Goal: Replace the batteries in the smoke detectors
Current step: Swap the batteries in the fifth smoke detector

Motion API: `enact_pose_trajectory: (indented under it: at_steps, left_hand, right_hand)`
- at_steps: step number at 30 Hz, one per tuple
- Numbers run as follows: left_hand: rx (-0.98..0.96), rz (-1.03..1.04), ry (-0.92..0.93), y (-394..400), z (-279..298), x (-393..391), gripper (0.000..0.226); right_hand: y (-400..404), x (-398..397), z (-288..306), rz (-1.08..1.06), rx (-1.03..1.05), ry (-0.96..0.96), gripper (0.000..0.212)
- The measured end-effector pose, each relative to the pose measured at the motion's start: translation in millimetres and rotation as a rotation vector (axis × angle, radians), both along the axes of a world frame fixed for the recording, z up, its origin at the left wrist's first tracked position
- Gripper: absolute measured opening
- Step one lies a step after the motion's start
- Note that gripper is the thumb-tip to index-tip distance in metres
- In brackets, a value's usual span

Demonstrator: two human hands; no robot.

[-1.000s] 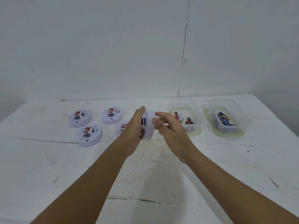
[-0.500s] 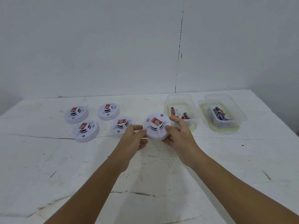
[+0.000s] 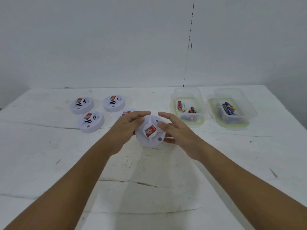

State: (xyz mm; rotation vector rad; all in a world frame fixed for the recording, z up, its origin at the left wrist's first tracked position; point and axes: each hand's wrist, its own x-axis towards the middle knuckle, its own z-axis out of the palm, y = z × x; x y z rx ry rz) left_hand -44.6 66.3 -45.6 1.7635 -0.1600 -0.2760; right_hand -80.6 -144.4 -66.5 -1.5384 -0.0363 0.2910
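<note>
Both hands grip one smoke detector, face up, just above the bench centre.

Far left, three detectors lie face up on the bench; a fourth detector sits half hidden behind the left hand. Left fingers curl round the held detector at its left rim; the right hand cups the right rim, thumb on the raised centre. A second ago it stood on edge, then was set near the bench; it now tilts toward the viewer, nearer. Judgement: opening has not begun. Right: a tub with red and black batteries, then a tub of blue batteries.
</note>
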Motion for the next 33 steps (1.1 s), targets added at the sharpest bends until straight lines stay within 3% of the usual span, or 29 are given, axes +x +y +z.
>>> enact_pose_trajectory:
  at_steps: [4,8,11,16,23,26,33]
  left_hand:
    - [0.062,-0.031,-0.047,-4,0,0,0.025]
    - [-0.046,0.16,-0.003,-11,-15,-11,0.025]
    - [0.062,0.146,-0.005,-15,-31,-22,0.021]
    - [0.22,0.029,-0.086,-18,-42,-26,0.028]
    - [0.315,0.14,-0.27,-21,-51,-33,0.033]
    - [0.322,0.142,-0.298,-20,-54,-32,0.035]
    - [0.313,0.122,-0.305,-19,-53,-31,0.032]
  right_hand:
    - [-5,0,-5,0.09,-0.019,-0.057,0.048]
    - [-7,-2,-17,-0.033,-0.012,-0.092,0.038]
    - [-8,-5,-27,-0.125,-0.012,-0.123,0.04]
    - [-5,-15,-36,-0.163,-0.247,-0.303,0.045]
    - [-5,-11,-40,-0.147,-0.387,-0.401,0.031]
    - [-6,-13,-40,-0.103,-0.378,-0.369,0.04]
    - [-1,-15,-38,-0.054,-0.529,-0.295,0.087]
